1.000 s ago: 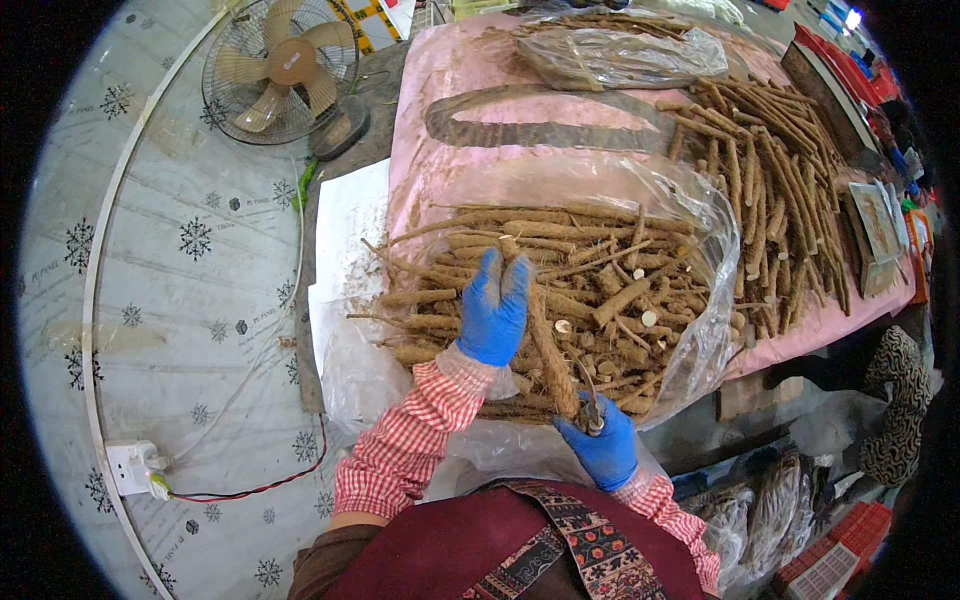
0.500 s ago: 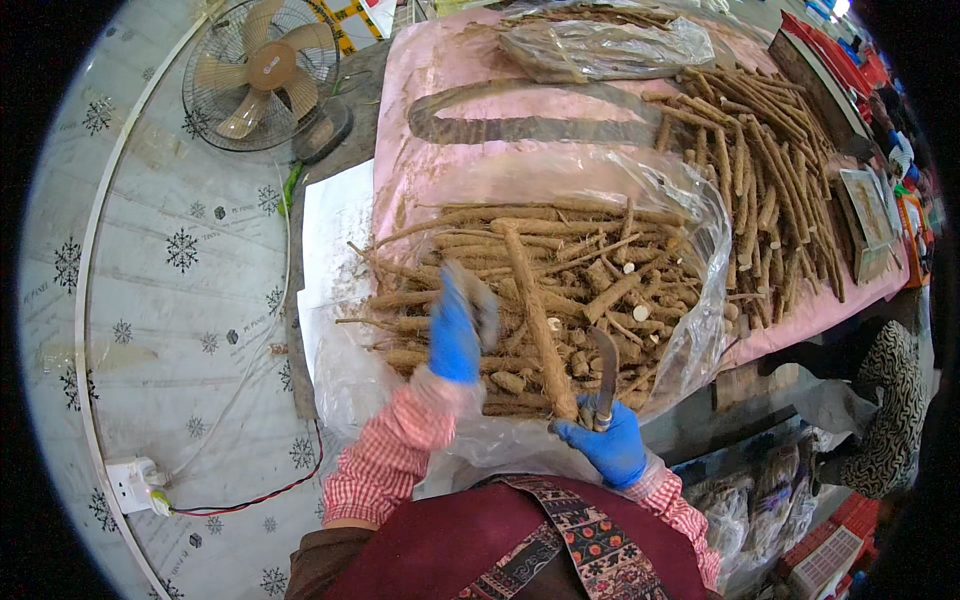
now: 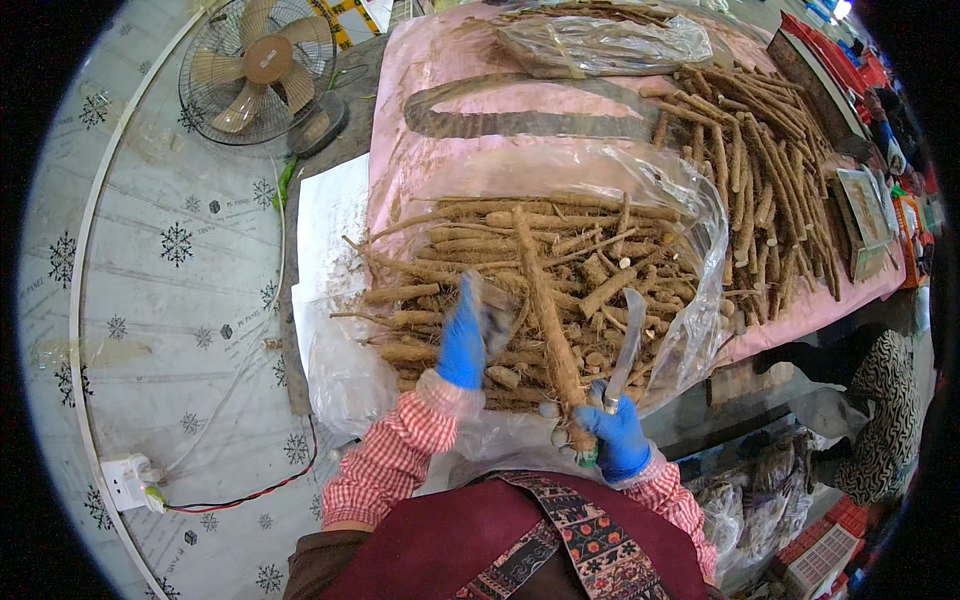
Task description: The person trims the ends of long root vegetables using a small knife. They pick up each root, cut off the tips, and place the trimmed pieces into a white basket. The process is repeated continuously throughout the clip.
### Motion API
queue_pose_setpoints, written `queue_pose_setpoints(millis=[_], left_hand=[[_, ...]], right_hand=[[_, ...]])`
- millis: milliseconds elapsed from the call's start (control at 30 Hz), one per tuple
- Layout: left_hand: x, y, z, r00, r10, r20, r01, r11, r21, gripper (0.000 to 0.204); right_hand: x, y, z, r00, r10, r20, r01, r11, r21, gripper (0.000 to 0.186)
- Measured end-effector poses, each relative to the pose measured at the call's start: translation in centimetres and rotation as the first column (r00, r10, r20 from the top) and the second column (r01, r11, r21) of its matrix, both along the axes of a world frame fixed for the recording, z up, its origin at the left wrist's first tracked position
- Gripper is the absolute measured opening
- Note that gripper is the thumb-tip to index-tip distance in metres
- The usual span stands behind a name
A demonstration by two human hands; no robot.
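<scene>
My right hand point(image 3: 620, 440), in a blue glove, is closed around the lower end of a long brown yam root point(image 3: 545, 310). The same hand holds a curved knife point(image 3: 628, 345), its blade pointing up and away beside the root. Something green shows at the root's near end. My left hand point(image 3: 465, 335), gloved in blue with a grey palm side, hovers left of the root over the pile; its fingers are smeared by motion. Beneath both hands lies a heap of hairy yam roots point(image 3: 470, 245), whole and cut pieces, on a clear plastic sheet point(image 3: 345, 385).
More long roots point(image 3: 765, 200) are stacked at the right on the pink table cover point(image 3: 400, 100). A plastic bag point(image 3: 610, 50) lies at the far side. A fan point(image 3: 265, 65) stands far left, near white paper point(image 3: 330, 225). Another person's patterned sleeve or leg point(image 3: 885, 415) shows at right.
The knife blade has swung to the right and now shows its broad side. My right hand has shifted its grip, with fingertips visible around the root's near end. My left hand moved slightly rightward.
</scene>
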State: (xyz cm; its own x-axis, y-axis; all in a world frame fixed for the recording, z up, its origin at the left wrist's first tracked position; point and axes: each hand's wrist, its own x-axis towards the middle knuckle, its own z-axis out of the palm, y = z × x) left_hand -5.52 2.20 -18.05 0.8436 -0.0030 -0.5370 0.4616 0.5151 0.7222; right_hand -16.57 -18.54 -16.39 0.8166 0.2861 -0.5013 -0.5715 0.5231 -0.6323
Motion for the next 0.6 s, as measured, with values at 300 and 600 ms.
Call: queue_pose_setpoints(millis=[300,600], left_hand=[[-4.0,-4.4,-1.5,0.954,-0.216,0.209,0.133,0.927,0.350,0.048],[-4.5,-4.0,3.4,0.961,-0.146,0.235,0.124,0.986,0.108,0.034]], right_hand=[[0.9,0.3,2.3,0.993,0.110,0.038,-0.091,0.935,-0.343,0.022],[0.5,0.4,1.8,0.991,-0.130,0.017,0.131,0.980,-0.149,0.023]])
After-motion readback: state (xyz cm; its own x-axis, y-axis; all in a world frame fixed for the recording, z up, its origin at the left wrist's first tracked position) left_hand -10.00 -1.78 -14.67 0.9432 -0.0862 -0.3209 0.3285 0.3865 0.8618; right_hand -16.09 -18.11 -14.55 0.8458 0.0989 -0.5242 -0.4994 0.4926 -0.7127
